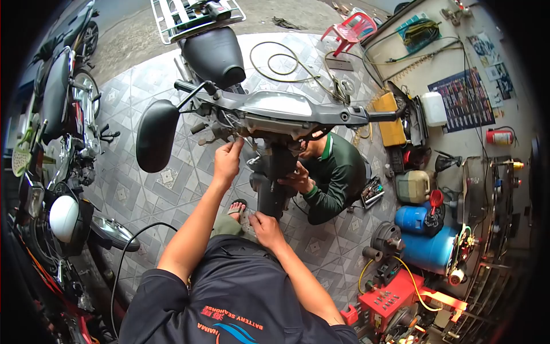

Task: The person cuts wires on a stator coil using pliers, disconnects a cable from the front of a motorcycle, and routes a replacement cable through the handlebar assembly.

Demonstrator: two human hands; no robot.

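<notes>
The motorbike's handlebar unit [275, 106] stands in front of me, its underside open with loose wires [234, 123] hanging out. Up at those wires, my left hand [227, 163] is closed in a pinch, its fingertips overlapping the wiring. My right hand [266, 230] is lower, closed beside the dark front column [274, 183]; I cannot tell what sits between its fingers. A black mirror [157, 136] sticks out at the left of the handlebar. Across from me, a person in a dark green shirt [338, 172] crouches, one hand [299, 179] against the column.
Parked motorbikes [57, 103] line the left side. To the right stand a blue air tank [429, 249], a red machine [392, 298], a jerrycan [413, 186] and a small tool tray [372, 194]. A hose [281, 57] coils on the tiled floor near a red chair [350, 33].
</notes>
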